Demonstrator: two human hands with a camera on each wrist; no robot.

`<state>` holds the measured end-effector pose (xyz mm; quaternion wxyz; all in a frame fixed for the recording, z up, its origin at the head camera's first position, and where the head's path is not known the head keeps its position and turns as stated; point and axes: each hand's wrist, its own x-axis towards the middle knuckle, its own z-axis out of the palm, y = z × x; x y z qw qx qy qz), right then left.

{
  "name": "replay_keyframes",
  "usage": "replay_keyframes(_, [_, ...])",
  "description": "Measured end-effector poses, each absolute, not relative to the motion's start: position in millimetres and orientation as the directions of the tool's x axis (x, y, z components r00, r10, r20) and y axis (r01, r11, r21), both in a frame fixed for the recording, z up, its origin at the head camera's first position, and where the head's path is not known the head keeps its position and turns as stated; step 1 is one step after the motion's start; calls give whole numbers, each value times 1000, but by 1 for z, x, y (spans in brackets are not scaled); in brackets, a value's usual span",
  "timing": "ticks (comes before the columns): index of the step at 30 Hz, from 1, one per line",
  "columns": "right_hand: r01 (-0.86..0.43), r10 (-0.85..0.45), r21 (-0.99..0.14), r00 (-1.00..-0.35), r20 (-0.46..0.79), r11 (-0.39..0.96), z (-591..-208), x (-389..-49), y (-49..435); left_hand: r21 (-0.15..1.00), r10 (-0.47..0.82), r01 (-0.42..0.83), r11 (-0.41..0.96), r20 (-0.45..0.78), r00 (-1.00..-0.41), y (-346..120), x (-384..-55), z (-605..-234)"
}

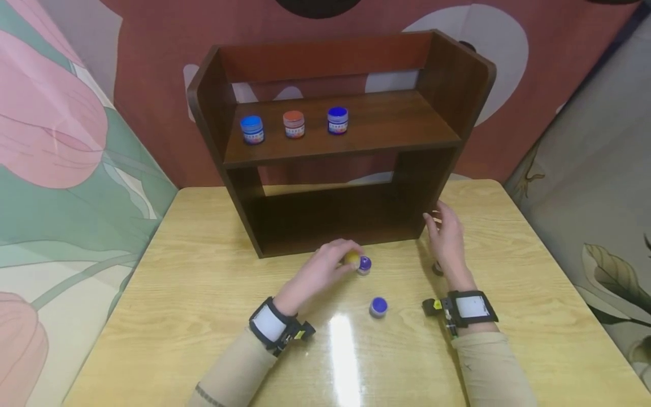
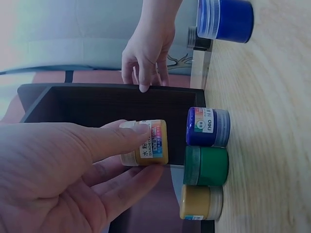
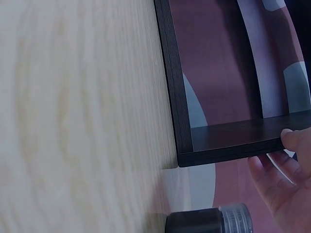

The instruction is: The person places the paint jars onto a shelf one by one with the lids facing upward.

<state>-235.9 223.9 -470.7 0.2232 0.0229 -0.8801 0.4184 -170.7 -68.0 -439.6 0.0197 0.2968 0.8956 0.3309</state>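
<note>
My left hand (image 1: 328,265) pinches a yellow paint jar (image 2: 158,143) between thumb and fingers, just in front of the shelf. Close to it on the table, an indigo jar (image 2: 194,127), a green jar (image 2: 214,166) and another yellow jar (image 2: 189,203) stand in a row; the head view mostly hides the last two behind the hand. Around the right side panel of the dark wooden shelf (image 1: 341,150) my right hand (image 1: 447,240) holds lightly, thumb at the front edge and fingers along the outer face.
On the upper shelf board stand a light blue jar (image 1: 252,130), an orange-red jar (image 1: 294,125) and a dark blue jar (image 1: 338,121). Nearer me, a blue jar (image 1: 378,307) stands on the table. A black jar (image 3: 194,222) sits beside my right wrist.
</note>
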Motion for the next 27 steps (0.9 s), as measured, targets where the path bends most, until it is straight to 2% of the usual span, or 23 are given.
replay_keyframes(7, [-224, 142, -719, -901, 410, 658, -471, -237, 225, 577, 578, 561, 593, 179, -796, -70, -169, -434])
replay_keyframes(15, [-235, 131, -715, -900, 416, 658, -470, -235, 224, 607, 543, 510, 609, 150, -826, -70, -165, -432])
replay_keyframes(27, [-230, 119, -721, -910, 398, 654, -473, -235, 225, 605, 489, 490, 628, 184, -853, -67, -162, -434])
